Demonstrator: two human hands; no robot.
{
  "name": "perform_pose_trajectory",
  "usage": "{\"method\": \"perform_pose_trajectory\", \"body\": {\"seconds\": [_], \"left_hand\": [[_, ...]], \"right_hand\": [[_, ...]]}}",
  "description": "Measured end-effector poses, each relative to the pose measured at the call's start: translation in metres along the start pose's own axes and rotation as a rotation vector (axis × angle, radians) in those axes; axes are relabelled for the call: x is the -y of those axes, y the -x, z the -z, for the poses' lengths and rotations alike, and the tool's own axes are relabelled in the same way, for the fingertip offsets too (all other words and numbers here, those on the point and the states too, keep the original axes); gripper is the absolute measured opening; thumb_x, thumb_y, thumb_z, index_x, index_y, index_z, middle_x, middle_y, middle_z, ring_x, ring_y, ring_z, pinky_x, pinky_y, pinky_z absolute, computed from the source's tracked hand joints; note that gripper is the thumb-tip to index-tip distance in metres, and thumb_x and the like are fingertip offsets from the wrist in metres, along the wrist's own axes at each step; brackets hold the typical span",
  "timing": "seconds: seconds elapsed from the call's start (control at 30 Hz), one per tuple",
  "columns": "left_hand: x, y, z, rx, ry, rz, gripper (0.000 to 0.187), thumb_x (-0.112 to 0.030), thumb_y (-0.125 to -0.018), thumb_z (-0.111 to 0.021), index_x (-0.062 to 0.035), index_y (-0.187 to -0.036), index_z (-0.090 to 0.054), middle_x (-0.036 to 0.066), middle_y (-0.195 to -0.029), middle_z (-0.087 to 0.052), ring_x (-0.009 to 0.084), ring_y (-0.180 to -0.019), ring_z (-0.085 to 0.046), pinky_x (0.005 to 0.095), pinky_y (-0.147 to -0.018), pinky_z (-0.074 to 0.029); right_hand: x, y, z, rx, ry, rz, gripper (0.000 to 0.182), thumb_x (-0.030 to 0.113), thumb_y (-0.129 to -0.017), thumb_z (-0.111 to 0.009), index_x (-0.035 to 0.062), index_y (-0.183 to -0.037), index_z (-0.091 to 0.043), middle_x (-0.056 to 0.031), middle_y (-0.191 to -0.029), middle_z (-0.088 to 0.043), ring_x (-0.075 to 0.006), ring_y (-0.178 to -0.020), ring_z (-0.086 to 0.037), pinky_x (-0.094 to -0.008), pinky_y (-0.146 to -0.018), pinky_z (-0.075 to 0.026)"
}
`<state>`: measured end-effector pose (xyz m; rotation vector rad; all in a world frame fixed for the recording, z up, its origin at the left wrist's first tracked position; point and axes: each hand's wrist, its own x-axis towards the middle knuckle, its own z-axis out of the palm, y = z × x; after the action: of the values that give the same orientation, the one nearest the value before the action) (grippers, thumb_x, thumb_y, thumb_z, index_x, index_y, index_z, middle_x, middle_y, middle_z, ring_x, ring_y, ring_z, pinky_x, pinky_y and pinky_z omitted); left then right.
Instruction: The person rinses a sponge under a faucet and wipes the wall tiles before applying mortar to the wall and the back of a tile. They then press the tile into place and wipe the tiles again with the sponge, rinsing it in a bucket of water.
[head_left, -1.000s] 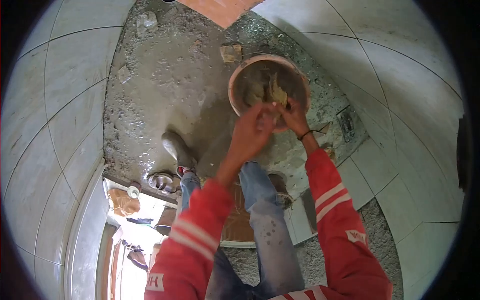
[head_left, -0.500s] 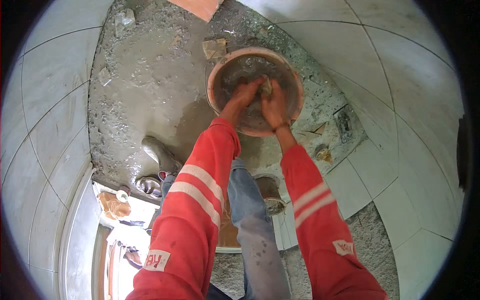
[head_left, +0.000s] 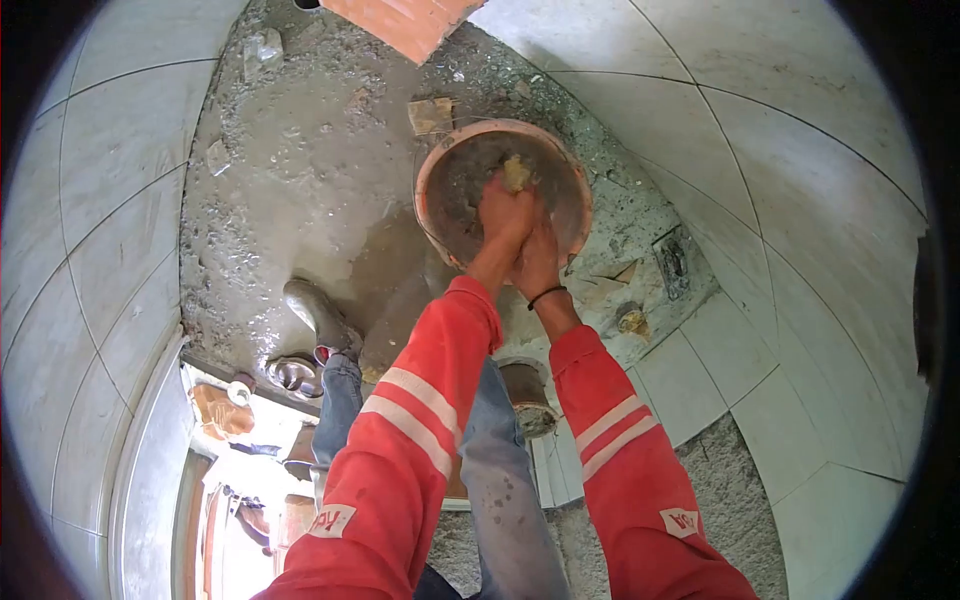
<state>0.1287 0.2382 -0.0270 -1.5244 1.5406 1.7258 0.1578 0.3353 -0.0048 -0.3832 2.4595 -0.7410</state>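
Note:
Both of my hands are together inside an orange bucket of murky grey water. A yellowish, wet sponge sticks out beyond the fingers of my left hand, which is closed on it. My right hand presses against the left one from the right side and also grips the sponge; its fingers are partly hidden. A dark band circles my right wrist.
Wet, muddy floor surrounds the bucket. A broken tile piece lies behind it, and an orange tile farther back. A floor drain is at right. Tiled walls enclose both sides; my boots stand below.
My hands have come closer together and drawn slightly toward me in the bucket, with the sponge now squeezed between them. The view has shifted a little.

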Motion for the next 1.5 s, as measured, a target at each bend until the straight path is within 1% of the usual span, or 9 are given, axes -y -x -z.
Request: {"method": "perform_pose_trajectory", "body": {"seconds": [0.27, 0.6, 0.87, 0.97, 1.07, 1.13, 1.23, 1.4, 1.5], "left_hand": [[-0.001, 0.014, 0.001, 0.109, 0.294, -0.209, 0.036, -0.028, -0.090, -0.084, -0.0012, -0.113, -0.076, 0.009, -0.102, -0.078, 0.0182, -0.093, -0.067, 0.0404, -0.085, -0.055], [-0.026, 0.039, 0.002, -0.116, 0.099, 0.017, 0.072, -0.055, -0.097, -0.069, 0.0146, -0.116, -0.068, 0.036, -0.111, -0.071, 0.0488, -0.108, -0.070, 0.0511, -0.094, -0.053], [-0.075, 0.121, 0.033, 0.117, -0.053, -0.042, 0.062, -0.047, -0.097, -0.068, 0.0098, -0.121, -0.067, 0.032, -0.113, -0.072, 0.0513, -0.110, -0.068, 0.0507, -0.096, -0.053], [-0.090, 0.184, 0.068, 0.260, 0.039, -0.315, 0.060, -0.040, -0.093, -0.073, -0.0021, -0.138, -0.063, 0.026, -0.122, -0.071, 0.0422, -0.116, -0.067, 0.0459, -0.100, -0.051], [-0.104, 0.243, 0.121, 0.306, -0.056, -0.645, 0.067, -0.029, -0.088, -0.074, -0.0062, -0.149, -0.056, 0.022, -0.139, -0.063, 0.0364, -0.128, -0.061, 0.0441, -0.108, -0.047], [-0.143, 0.305, 0.193, 0.490, -0.020, -0.642, 0.073, -0.023, -0.084, -0.074, -0.0065, -0.152, -0.052, 0.022, -0.145, -0.060, 0.0360, -0.133, -0.058, 0.0433, -0.112, -0.045], [-0.164, 0.373, 0.278, 0.338, -0.102, -0.801, 0.067, -0.020, -0.082, -0.076, -0.0066, -0.145, -0.060, 0.021, -0.134, -0.067, 0.0323, -0.128, -0.063, 0.0414, -0.107, -0.049], [-0.216, 0.499, 0.448, 0.150, -0.249, -0.506, 0.052, -0.034, -0.081, -0.077, -0.0136, -0.129, -0.071, 0.019, -0.113, -0.075, 0.0376, -0.105, -0.074, 0.0457, -0.092, -0.058], [-0.235, 0.569, 0.530, -0.224, -0.340, -0.527, 0.051, -0.037, -0.082, -0.076, -0.0122, -0.126, -0.071, 0.020, -0.112, -0.075, 0.0375, -0.104, -0.074, 0.0464, -0.090, -0.058]], "right_hand": [[-0.005, -0.014, 0.023, 0.295, 0.081, -0.086, 0.035, 0.027, -0.087, -0.077, 0.0046, -0.113, -0.073, -0.0213, -0.106, -0.075, -0.0378, -0.104, -0.072, -0.0498, -0.086, -0.053], [0.009, 0.016, 0.035, 0.094, 0.122, 0.066, 0.024, 0.017, -0.086, -0.077, -0.0066, -0.089, -0.071, -0.0242, -0.085, -0.073, -0.0396, -0.080, -0.073, -0.0471, -0.065, -0.052], [0.051, 0.067, 0.084, 0.101, 0.023, -0.085, 0.055, 0.027, -0.087, -0.078, -0.0027, -0.131, -0.062, -0.0209, -0.122, -0.072, -0.0311, -0.117, -0.070, -0.0427, -0.090, -0.053], [0.107, 0.102, 0.135, 0.078, -0.445, 0.027, 0.071, 0.027, -0.091, -0.078, 0.0012, -0.150, -0.049, -0.0133, -0.142, -0.062, -0.0259, -0.129, -0.061, -0.0406, -0.098, -0.050], [0.184, 0.140, 0.208, 0.400, -1.236, -0.529, 0.060, 0.013, -0.095, -0.073, 0.0019, -0.149, -0.048, -0.0085, -0.141, -0.058, -0.0192, -0.126, -0.060, -0.0363, -0.107, -0.048], [0.207, 0.180, 0.228, 0.349, -1.042, 0.023, 0.054, 0.009, -0.093, -0.074, 0.0013, -0.141, -0.051, -0.0104, -0.136, -0.060, -0.0206, -0.122, -0.061, -0.0420, -0.101, -0.053], [0.306, 0.185, 0.244, 0.362, -1.313, -0.392, 0.055, 0.011, -0.090, -0.077, 0.0009, -0.138, -0.052, -0.0129, -0.133, -0.059, -0.0237, -0.119, -0.063, -0.0449, -0.099, -0.054], [0.495, 0.243, 0.263, -0.284, -0.106, 0.301, 0.073, 0.035, -0.094, -0.079, 0.0018, -0.149, -0.044, -0.0135, -0.135, -0.058, -0.0293, -0.123, -0.060, -0.0479, -0.099, -0.053], [0.648, 0.286, 0.294, 0.258, -0.878, -0.313, 0.074, 0.050, -0.097, -0.072, 0.0076, -0.152, -0.044, -0.0138, -0.140, -0.057, -0.0296, -0.124, -0.060, -0.0518, -0.100, -0.053]]}}
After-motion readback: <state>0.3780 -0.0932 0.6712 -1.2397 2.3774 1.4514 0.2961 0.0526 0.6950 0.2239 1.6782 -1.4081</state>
